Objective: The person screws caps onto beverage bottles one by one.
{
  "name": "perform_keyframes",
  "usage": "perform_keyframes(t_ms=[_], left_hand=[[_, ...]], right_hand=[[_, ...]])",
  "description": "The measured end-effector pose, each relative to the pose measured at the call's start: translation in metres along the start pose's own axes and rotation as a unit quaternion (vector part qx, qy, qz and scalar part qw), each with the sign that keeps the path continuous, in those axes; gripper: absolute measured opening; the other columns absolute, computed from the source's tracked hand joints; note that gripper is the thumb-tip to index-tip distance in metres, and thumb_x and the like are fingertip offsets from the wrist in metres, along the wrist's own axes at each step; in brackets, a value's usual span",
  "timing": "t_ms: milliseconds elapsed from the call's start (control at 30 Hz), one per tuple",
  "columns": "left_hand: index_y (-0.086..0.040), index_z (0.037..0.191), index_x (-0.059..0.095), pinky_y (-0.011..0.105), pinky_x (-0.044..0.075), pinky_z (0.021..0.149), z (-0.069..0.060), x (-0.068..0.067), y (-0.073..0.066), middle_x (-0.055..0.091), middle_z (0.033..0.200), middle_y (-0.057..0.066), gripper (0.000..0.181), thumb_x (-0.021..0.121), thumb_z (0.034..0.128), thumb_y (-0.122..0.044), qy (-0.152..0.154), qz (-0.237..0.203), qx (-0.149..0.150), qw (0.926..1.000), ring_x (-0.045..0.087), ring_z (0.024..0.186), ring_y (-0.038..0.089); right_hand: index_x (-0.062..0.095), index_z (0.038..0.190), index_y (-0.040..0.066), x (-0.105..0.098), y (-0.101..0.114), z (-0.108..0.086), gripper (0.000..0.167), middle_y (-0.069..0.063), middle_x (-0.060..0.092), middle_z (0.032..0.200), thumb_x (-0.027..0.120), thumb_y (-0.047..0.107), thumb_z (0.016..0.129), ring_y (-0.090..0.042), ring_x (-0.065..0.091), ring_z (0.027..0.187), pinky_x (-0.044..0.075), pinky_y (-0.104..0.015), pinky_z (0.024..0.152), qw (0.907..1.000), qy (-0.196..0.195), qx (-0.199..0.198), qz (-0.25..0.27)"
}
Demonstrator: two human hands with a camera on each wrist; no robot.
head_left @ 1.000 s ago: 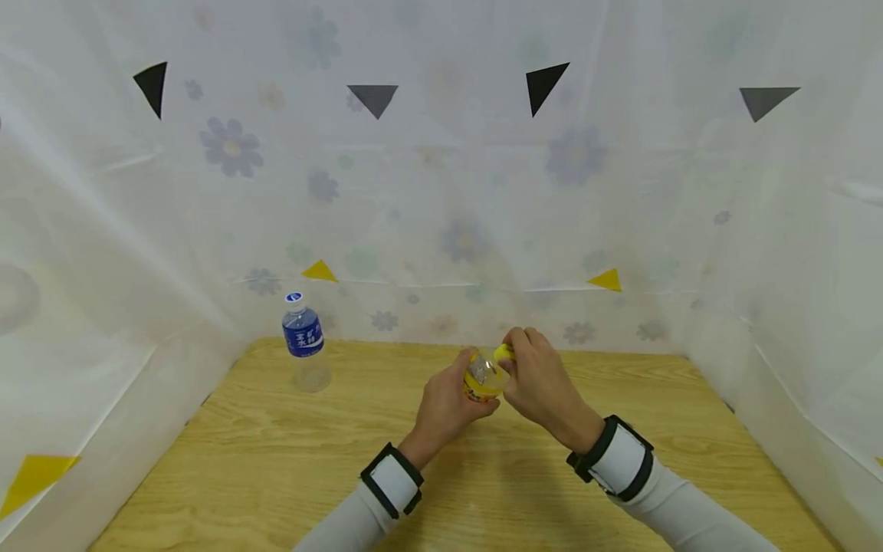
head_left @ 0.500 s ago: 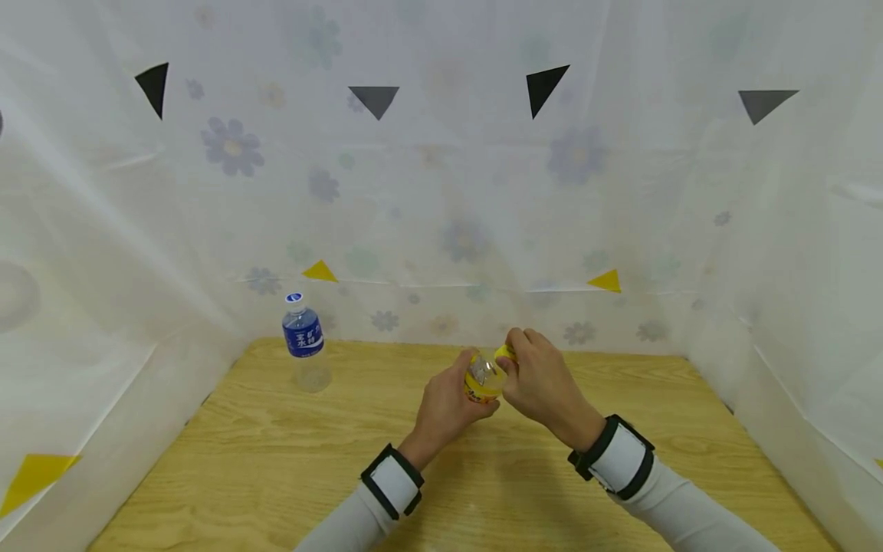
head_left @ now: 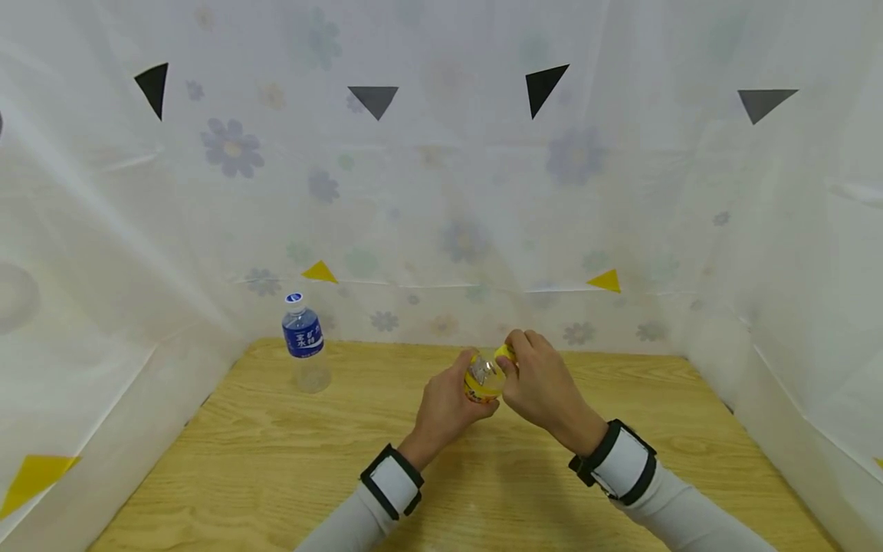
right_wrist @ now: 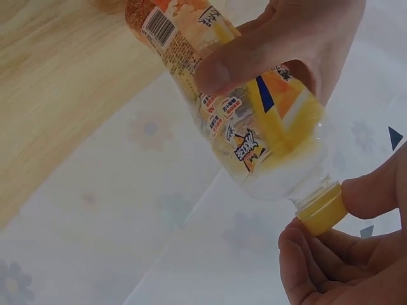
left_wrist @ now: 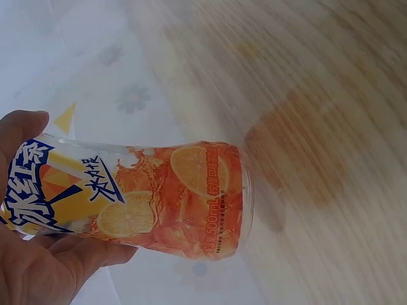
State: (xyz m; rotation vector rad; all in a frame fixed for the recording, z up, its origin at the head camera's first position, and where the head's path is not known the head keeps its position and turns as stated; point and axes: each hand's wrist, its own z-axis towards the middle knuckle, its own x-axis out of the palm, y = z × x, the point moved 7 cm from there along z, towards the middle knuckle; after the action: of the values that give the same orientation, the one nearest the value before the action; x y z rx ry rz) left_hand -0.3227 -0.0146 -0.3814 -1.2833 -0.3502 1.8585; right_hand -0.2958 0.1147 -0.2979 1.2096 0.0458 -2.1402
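Note:
My left hand [head_left: 448, 397] grips a clear plastic drink bottle [right_wrist: 235, 127] around its labelled body. The label [left_wrist: 184, 197] is orange and yellow, with lemon slices and printed characters. In the left wrist view the bottle's base is over the wood surface, and whether it touches cannot be told. My right hand [head_left: 543, 389] pinches the yellow cap [right_wrist: 322, 208] between thumb and fingers at the bottle's mouth. A bit of clear neck shows below the cap in the right wrist view. The bottle leans, its cap end toward my right hand.
A second bottle [head_left: 303, 341], clear with a blue label and white cap, stands upright at the back left of the wooden table [head_left: 276, 460]. A pale flower-printed curtain [head_left: 441, 192] with black, grey and yellow triangles surrounds the table's back and sides.
Both hands stay almost in place on the bottle and cap. Only a very slight shift of the right hand and wrist shows. The blue-labelled bottle has not moved.

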Motion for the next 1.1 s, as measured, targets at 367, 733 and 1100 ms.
perform_keyframes(t_ms=[367, 733, 1100], left_hand=[[-0.02, 0.135, 0.052, 0.026, 0.056, 0.071, -0.001, 0.002, 0.0, 0.071, 0.105, 0.001, 0.07, 0.089, 0.0763, -0.028, 0.006, 0.0, -0.002, 1.0, 0.071, 0.088, 0.016], [-0.018, 0.136, 0.052, 0.027, 0.057, 0.074, -0.001, 0.002, 0.001, 0.072, 0.108, 0.002, 0.071, 0.088, 0.0761, -0.029, 0.003, -0.001, 0.003, 1.0, 0.071, 0.09, 0.016], [-0.019, 0.136, 0.052, 0.027, 0.057, 0.075, -0.001, 0.001, 0.001, 0.071, 0.109, 0.0, 0.071, 0.088, 0.0763, -0.028, 0.001, -0.006, 0.006, 1.0, 0.071, 0.092, 0.015]], right_hand=[[0.061, 0.117, -0.003, -0.001, -0.004, -0.004, 0.028, -0.017, 0.063, 0.102, 0.066, 0.016, 0.098, -0.028, 0.061, 0.087, 0.054, -0.041, 0.07, 0.9983, 0.035, 0.04, 0.023], [0.056, 0.136, 0.001, -0.002, 0.006, -0.006, 0.043, -0.024, 0.057, 0.135, 0.064, -0.003, 0.094, -0.041, 0.06, 0.116, 0.055, -0.053, 0.09, 0.994, 0.084, 0.058, 0.04], [0.061, 0.124, -0.002, -0.003, 0.004, -0.005, 0.037, -0.021, 0.063, 0.121, 0.062, -0.014, 0.088, -0.037, 0.065, 0.109, 0.058, -0.048, 0.085, 0.9968, 0.044, 0.038, 0.054]])
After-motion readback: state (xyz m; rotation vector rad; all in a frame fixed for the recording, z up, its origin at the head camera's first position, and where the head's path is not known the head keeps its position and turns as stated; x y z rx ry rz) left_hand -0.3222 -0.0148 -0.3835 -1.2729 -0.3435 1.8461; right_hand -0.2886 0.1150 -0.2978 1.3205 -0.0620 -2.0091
